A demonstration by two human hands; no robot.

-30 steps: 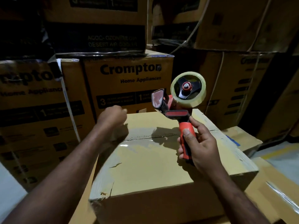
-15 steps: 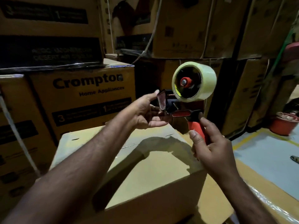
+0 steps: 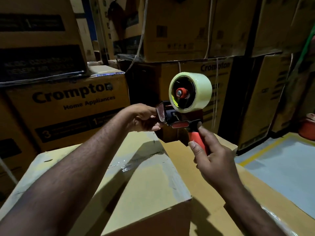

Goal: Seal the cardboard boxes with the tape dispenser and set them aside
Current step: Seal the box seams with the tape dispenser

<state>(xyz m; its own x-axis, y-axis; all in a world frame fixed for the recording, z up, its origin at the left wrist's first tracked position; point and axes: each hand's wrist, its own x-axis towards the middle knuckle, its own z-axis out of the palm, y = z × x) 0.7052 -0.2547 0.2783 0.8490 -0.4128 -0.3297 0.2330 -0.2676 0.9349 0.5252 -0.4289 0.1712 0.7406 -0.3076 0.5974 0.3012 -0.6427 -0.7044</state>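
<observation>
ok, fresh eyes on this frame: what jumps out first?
The tape dispenser with its pale tape roll, raised mid-frame: the right hand holds its red handle, the left hand pinches its front end. Below them sits a plain cardboard box; stacked Crompton boxes fill the background left.

**Goods warehouse, storage and packing area.** Brown shipping cartons (image 3: 179, 31) stand stacked in several tiers, close together, filling the background to the top of the view. One carton face (image 3: 68, 106) reads "Crompton Home Appliances". A second carton (image 3: 214, 79) to the right bears the same brand. Pale strapping bands (image 3: 216, 99) run down the carton sides. The floor (image 3: 281, 167) is smooth and grey, with a painted yellow line (image 3: 262, 151) beside the stacks. A tape dispenser (image 3: 187, 103) above a plain box (image 3: 144, 193) with a taped seam marks a packing spot. Lighting is dim.
</observation>
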